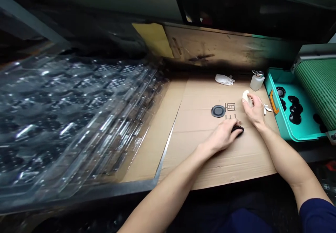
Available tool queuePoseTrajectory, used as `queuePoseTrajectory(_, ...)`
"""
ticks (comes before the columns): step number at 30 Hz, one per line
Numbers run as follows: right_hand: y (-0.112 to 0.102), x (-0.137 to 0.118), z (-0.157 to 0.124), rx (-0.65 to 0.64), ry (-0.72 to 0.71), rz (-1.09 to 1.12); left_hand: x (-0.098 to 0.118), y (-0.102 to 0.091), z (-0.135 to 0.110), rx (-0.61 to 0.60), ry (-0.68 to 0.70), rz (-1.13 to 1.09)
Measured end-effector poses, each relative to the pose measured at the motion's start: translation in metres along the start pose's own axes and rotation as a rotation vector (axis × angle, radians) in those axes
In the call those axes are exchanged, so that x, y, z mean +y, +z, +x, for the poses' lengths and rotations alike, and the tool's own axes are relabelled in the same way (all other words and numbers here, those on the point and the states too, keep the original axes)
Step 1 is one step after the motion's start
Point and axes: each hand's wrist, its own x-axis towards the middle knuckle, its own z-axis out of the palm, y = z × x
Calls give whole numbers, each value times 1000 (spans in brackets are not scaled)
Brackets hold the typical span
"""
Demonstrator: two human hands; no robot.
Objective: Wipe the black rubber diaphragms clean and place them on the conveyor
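Clenching a white cloth (246, 97), the right hand (254, 111) sits at 2 o'clock — the left hand (222, 136) grasps a black part (238, 130) (a loose hold could drop it).

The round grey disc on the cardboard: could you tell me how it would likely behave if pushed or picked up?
Lying flat, the round grey disc would probably slide rather than roll when pushed. Its thin, even shape looks fairly stiff, though the material is hard to tell. Its outer ring may offer an edge for lifting.
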Motion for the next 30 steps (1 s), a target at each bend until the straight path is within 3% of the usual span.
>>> queuePoseTrajectory(5, 1, -19, -12, 56, 21, 79, -4, 1, 45, 399, -359, -807)
queuePoseTrajectory(9, 15, -39, -39, -182, -140, 11, -7, -2, 61, 384, -404, -1114)
queuePoseTrajectory(12, 23, -50, -47, -263, -189, -120, -10, -3, 57, 366, -390, -1202)
queuePoseTrajectory(15, 24, -58, -44, -255, -72, -250, -11, -1, 54, 417, -410, -1227)
queuePoseTrajectory(17, 25, -61, -42, -267, -67, -271, -11, 0, 54, 429, -435, -1241)
queuePoseTrajectory(19, 25, -59, -38, -307, -121, -256, -10, 0, 55, 425, -453, -1264)
queuePoseTrajectory(21, 22, -50, -30, -332, -73, -274, -8, -3, 54, 427, -470, -1292)
queuePoseTrajectory(24, 9, -32, -12, -212, 35, -230, -3, -11, 53, 441, -530, -1337)
queuePoseTrajectory(27, -10, -27, -2, -62, -2, -51, 5, -17, 51, 432, -621, -1434)
queuePoseTrajectory(30, -23, -41, -5, -111, -110, 53, 9, -20, 52, 460, -645, -1535)
